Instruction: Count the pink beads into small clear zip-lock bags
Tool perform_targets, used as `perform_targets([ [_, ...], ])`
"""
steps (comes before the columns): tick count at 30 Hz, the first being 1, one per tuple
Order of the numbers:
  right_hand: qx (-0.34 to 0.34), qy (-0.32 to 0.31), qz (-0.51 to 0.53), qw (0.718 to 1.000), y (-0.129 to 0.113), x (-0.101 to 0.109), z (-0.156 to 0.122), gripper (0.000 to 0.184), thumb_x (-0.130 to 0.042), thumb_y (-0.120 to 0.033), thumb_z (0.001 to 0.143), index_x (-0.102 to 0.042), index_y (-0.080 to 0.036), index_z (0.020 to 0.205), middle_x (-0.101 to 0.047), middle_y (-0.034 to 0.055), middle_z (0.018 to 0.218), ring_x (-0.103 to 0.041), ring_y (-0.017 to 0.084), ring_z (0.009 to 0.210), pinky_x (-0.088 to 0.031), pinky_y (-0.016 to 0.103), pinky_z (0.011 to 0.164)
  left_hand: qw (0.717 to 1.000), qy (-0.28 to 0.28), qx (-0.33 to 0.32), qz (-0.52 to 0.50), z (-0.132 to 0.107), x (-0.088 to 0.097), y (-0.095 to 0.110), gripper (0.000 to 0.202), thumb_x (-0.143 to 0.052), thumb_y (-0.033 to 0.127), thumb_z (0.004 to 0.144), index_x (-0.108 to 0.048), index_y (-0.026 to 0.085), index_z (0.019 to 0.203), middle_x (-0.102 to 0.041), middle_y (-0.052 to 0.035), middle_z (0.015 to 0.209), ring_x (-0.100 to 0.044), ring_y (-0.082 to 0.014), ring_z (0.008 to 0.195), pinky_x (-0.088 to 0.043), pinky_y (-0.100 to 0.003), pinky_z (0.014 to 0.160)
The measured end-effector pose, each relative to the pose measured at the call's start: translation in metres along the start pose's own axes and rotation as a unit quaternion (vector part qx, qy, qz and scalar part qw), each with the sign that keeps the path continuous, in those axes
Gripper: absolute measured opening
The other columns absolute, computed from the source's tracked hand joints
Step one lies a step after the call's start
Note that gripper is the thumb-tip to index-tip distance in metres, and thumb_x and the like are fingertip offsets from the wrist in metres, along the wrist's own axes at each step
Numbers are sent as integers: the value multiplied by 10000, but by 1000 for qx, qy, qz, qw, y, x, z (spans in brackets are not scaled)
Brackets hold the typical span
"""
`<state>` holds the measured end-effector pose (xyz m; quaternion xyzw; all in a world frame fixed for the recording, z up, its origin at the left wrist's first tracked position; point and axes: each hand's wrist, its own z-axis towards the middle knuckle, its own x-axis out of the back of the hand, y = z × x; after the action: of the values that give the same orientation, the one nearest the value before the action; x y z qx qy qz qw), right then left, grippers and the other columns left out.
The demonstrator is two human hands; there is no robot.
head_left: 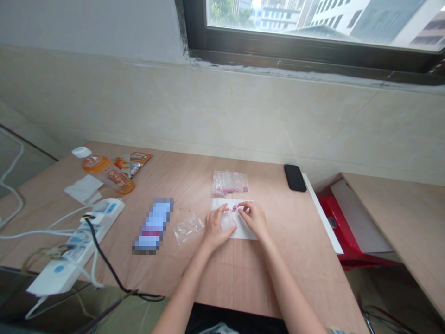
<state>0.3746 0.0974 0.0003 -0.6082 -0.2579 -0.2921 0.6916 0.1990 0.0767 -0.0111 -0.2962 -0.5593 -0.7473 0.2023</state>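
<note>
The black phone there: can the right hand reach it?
Probably yes. The right hand rests on the white paper, and only bare table lies before the phone; the clear bag of pink bits sits aside.

Pink beads point(234, 208) dot the white paper sheet point(245, 233) near the table's middle, and more pink shows through the clear plastic bag point(229, 183) toward the far edge. At the far left corner, an orange drink bottle point(104, 175) has a white cap point(81, 152). The pale wood table point(278, 264) carries a white power strip point(109, 211) with blue markings near its left edge.
</note>
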Motion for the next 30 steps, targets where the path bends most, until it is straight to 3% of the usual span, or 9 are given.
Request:
perform_targets([
  [11, -1, -5, -106, 994, 5, -8, 14, 159, -551, -288, 824, -688, -215, 858, -653, 47, 786, -575, 187, 797, -339, 282, 765, 1000, -11, 15, -12, 1, 2, 2, 755, -720, 276, 642, -348, 261, 1298, -590, -39, 1177, -510, -239, 1106, -328, -400, 974],
  [23, 1, -12, -76, 997, 4, -1, 3, 146, -561, -313, 816, -669, -215, 820, -656, 23, 759, -576, 173, 764, -343, 273, 744, 1000, -1, 16, -9, 0, 0, 1, 753, -714, 261, 644, -346, 267, 1301, -590, -37, 1175, -506, -233, 1101, -327, -401, 966],
  [30, 1, -21, -71, 997, 4, -6, -3, 185, -574, -356, 804, -676, -228, 888, -675, 22, 797, -585, 172, 762, -340, 270, 716, 1000, -2, 6, -7, 0, 0, 0, 768, -716, 273, 647, -328, 268, 1309, -586, -36, 1186, -502, -231, 1108, -324, -394, 963],
])
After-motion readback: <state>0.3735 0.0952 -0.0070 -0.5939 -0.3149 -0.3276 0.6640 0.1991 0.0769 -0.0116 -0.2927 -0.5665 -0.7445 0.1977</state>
